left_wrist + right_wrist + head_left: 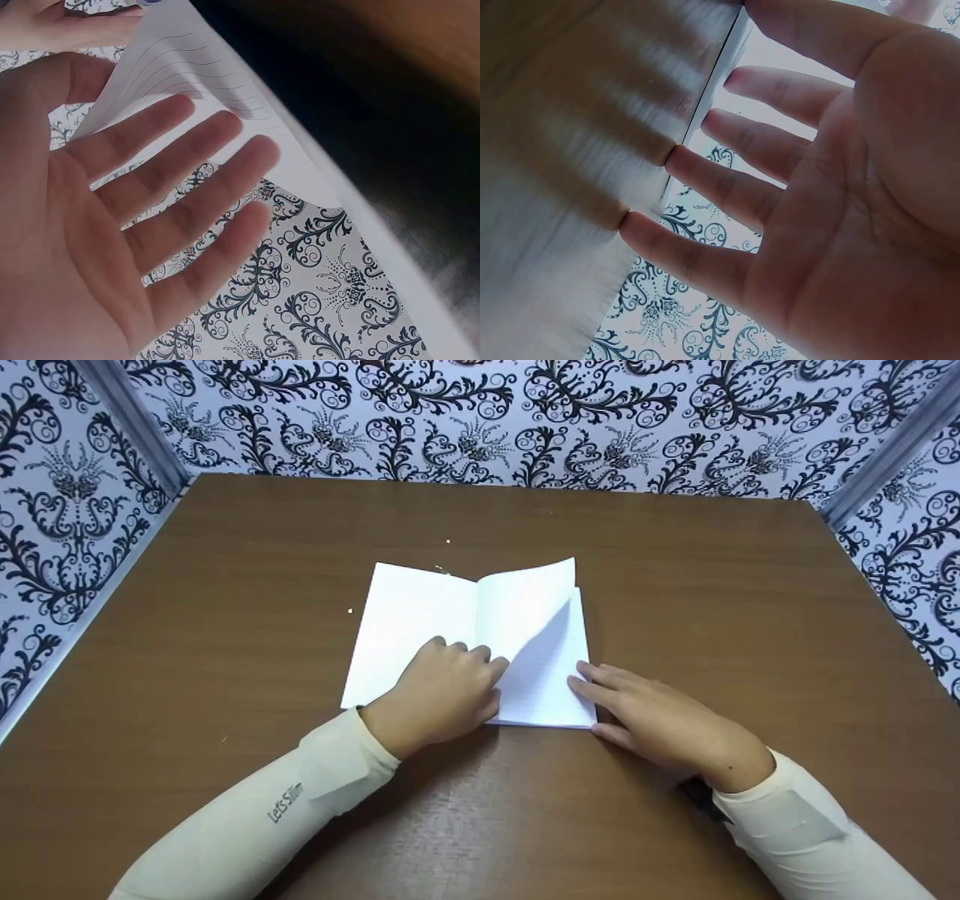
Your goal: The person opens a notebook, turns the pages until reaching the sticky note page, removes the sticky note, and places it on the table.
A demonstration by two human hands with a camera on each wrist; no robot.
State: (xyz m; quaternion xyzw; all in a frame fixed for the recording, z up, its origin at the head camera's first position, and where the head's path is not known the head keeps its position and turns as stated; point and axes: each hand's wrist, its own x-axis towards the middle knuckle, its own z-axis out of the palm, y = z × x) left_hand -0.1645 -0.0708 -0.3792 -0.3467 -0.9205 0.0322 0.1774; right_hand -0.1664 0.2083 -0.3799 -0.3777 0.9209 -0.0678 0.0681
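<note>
An open notebook point(412, 611) with white pages lies on the brown table. Its right-hand page point(525, 596) stands lifted and curved, showing the sheet beneath. Over the lower middle of the notebook is my left hand point(442, 690), its thumb side against the lifted page. In the left wrist view, its fingers point(217, 180) are extended and spread beside the page point(176, 49), which has printed lines. My right hand point(652, 712) lies flat at the notebook's lower right edge, fingertips on the margin. The right wrist view shows its straight fingers point(727, 184) slightly apart.
The wooden table point(225, 660) extends around the notebook, with a few tiny white bits near its top and left edges. Black-and-white patterned wall covering point(480, 427) surrounds the far side. Pale sleeves point(285, 802) cover both forearms, and a dark band point(701, 799) shows at the right wrist.
</note>
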